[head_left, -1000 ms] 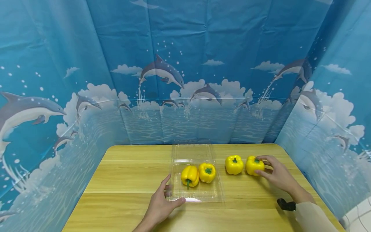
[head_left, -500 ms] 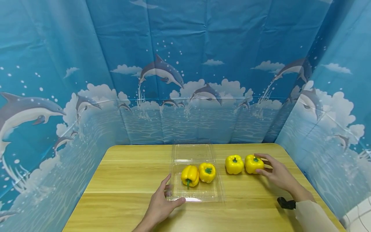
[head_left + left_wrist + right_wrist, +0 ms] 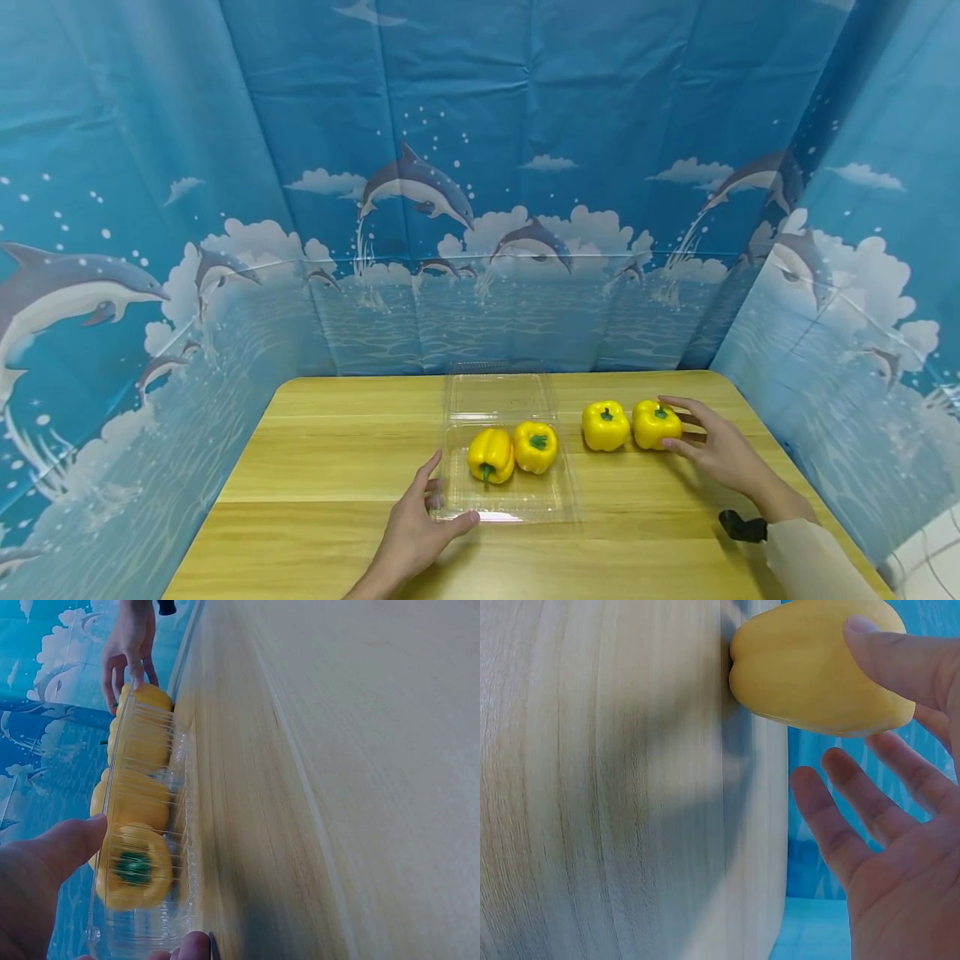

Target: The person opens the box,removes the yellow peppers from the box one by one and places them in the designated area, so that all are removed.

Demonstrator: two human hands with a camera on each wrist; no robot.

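Note:
At the near-left corner of a clear plastic clamshell container [image 3: 517, 502], my left hand [image 3: 416, 529] holds it, with the thumb [image 3: 75, 844] at its front rim and the fingers around the left side. Two yellow bell peppers lie inside: one tipped with its stem toward me [image 3: 491, 456], the other [image 3: 536, 447] beside it. My right hand [image 3: 716, 450] pinches another yellow bell pepper [image 3: 654, 427] between thumb and forefinger. In the right wrist view its other fingers [image 3: 840, 825] are spread below that pepper [image 3: 817, 667]. One more yellow bell pepper [image 3: 604, 427] stands just left of it.
The container's lid [image 3: 498, 393] lies folded back toward the table's far edge. A wooden table [image 3: 315, 467] bears everything. A dolphin-print curtain [image 3: 450, 317] hangs behind and at both sides. A black device [image 3: 742, 527] sits at my right wrist.
The pepper in my right hand has shifted slightly left and away from me, nearer the standing pepper, mostly in the first half second. My left hand and the container stay put.

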